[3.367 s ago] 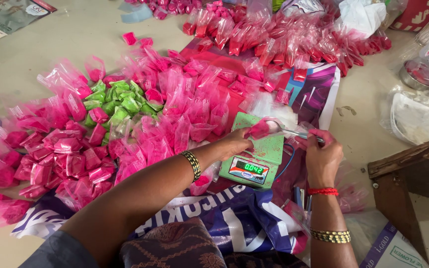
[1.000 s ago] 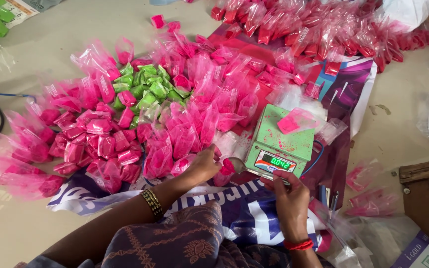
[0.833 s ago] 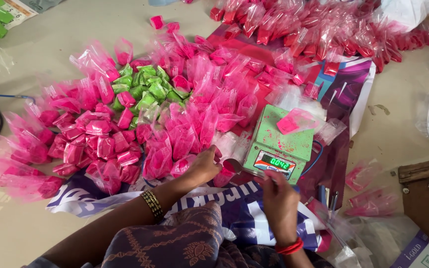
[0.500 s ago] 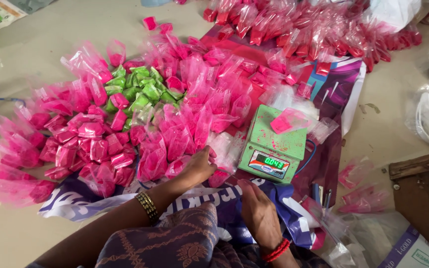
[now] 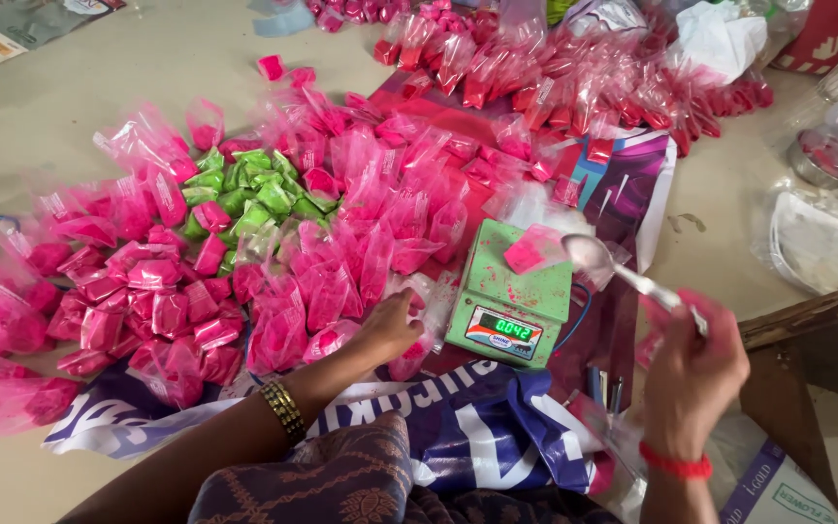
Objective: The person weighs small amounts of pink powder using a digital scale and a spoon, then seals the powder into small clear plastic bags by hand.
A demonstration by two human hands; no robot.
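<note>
right hand (image 5: 692, 369) fingers clamped on thin rigid metal spoon (image 5: 632, 277), grip handle end | left hand (image 5: 390, 325) fingers curled among light, crinkly, slippery pink powder sachets (image 5: 322, 291) | small green digital scale (image 5: 511, 296) bears soft sachet

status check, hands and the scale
Right hand holds spoon over green scale. Left hand rests on pink packets. One packet on scale. Nothing blocking.

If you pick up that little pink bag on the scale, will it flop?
Probably yes: the pink bag on the green scale looks like thin, crinkly clear plastic, so likely floppy. It seems small and light. Its smooth film may feel slippery.
</note>
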